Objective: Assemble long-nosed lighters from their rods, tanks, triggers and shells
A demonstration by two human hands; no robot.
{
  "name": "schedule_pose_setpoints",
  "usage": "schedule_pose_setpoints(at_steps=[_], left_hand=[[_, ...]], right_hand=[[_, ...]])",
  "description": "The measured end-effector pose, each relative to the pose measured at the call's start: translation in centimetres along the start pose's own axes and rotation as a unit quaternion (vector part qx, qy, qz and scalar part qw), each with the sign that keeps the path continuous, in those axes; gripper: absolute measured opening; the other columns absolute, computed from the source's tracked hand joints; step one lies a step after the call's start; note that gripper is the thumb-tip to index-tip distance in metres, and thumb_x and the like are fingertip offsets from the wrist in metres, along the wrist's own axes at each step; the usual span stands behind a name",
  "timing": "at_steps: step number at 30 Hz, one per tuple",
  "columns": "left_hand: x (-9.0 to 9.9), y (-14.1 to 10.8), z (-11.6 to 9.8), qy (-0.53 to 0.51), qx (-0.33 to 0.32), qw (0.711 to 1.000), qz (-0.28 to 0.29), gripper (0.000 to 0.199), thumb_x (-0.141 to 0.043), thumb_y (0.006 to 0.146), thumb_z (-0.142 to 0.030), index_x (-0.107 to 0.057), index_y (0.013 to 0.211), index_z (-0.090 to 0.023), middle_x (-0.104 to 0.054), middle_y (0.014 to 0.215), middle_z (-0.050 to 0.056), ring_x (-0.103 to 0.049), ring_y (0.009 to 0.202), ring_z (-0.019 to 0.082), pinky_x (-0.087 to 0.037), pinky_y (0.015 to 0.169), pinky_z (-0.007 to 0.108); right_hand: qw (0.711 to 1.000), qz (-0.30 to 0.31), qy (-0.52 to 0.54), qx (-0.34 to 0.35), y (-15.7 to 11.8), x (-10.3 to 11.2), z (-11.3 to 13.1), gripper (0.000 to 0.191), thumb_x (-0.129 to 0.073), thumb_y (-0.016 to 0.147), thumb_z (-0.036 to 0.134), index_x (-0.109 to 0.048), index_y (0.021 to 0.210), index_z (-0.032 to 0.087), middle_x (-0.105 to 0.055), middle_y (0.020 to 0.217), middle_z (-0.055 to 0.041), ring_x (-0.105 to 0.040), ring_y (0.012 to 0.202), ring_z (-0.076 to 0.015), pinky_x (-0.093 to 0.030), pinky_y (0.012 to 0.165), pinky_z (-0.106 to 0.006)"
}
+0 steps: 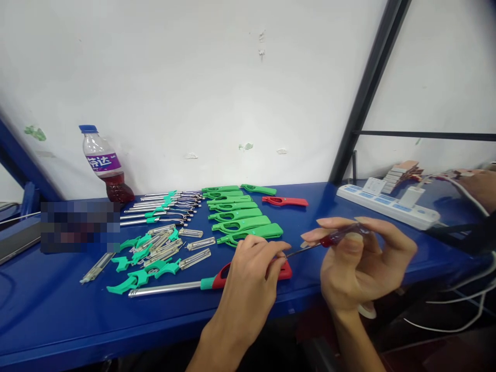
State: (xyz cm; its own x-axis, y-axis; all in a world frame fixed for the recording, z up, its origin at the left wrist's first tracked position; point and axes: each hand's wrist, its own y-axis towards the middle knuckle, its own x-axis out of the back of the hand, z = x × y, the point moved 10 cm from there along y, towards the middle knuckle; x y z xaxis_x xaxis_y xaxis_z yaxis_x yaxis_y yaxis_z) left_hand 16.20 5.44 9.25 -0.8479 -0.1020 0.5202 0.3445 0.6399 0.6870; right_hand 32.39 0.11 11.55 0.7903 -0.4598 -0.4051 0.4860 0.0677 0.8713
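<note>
The right hand grips a screwdriver by its handle, shaft slanting down to the left hand. The left fingers curl in at the tip — whether they pinch it or a small screw, I cannot tell. Beneath them, the red lighter lies near the worktop's front edge, its rod toward the left edge. The step looks like screw work, tip being lined up; the next move calls for steady fingers — and a straighter shaft.
</note>
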Motion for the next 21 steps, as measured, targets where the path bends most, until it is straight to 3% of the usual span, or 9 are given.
schedule_pose_setpoints(at_steps=[6, 14, 18, 21], left_hand=[[-0.6, 0.0, -0.4, 0.002, -0.004, 1.000, 0.026, 0.032, -0.069, 0.094, 0.000, -0.071, 0.115, -0.024, -0.077, 0.096, -0.001, -0.065, 0.093, 0.021, -0.048, 0.084, 0.037], [-1.0, 0.2, -0.2, 0.013, 0.003, 0.999, 0.048, 0.034, -0.069, 0.094, 0.000, -0.071, 0.117, -0.025, -0.077, 0.100, -0.002, -0.065, 0.092, 0.020, -0.047, 0.083, 0.036], [-1.4, 0.1, 0.0, 0.024, 0.015, 0.997, 0.069, 0.025, -0.068, 0.095, -0.001, -0.071, 0.109, -0.023, -0.076, 0.098, -0.001, -0.064, 0.091, 0.021, -0.047, 0.083, 0.036], [-1.8, -0.1, 0.2, 0.029, 0.017, 0.996, 0.082, 0.020, -0.063, 0.100, -0.005, -0.070, 0.108, -0.022, -0.075, 0.099, 0.000, -0.063, 0.090, 0.022, -0.046, 0.082, 0.037]], right_hand=[[1.000, 0.023, 0.000, 0.000, 0.1, -0.3, -0.1, 0.018, -0.064, 0.105, 0.021, -0.064, 0.123, 0.022, -0.078, 0.095, -0.0017, -0.073, 0.056, -0.0135, -0.062, 0.047, -0.027], [0.997, 0.071, 0.031, 0.000, -0.2, -1.1, -0.1, 0.026, -0.062, 0.104, 0.013, -0.063, 0.128, 0.024, -0.078, 0.102, -0.0019, -0.075, 0.062, -0.0130, -0.065, 0.052, -0.028], [0.994, 0.102, 0.022, -0.008, -0.4, -1.6, -0.2, 0.031, -0.061, 0.103, 0.009, -0.064, 0.130, 0.024, -0.077, 0.102, -0.0023, -0.077, 0.071, -0.0147, -0.066, 0.056, -0.028], [0.986, 0.158, 0.026, -0.044, -0.9, -2.4, -0.9, 0.034, -0.061, 0.102, 0.008, -0.064, 0.131, 0.025, -0.077, 0.105, -0.0029, -0.078, 0.076, -0.0161, -0.067, 0.061, -0.030]])
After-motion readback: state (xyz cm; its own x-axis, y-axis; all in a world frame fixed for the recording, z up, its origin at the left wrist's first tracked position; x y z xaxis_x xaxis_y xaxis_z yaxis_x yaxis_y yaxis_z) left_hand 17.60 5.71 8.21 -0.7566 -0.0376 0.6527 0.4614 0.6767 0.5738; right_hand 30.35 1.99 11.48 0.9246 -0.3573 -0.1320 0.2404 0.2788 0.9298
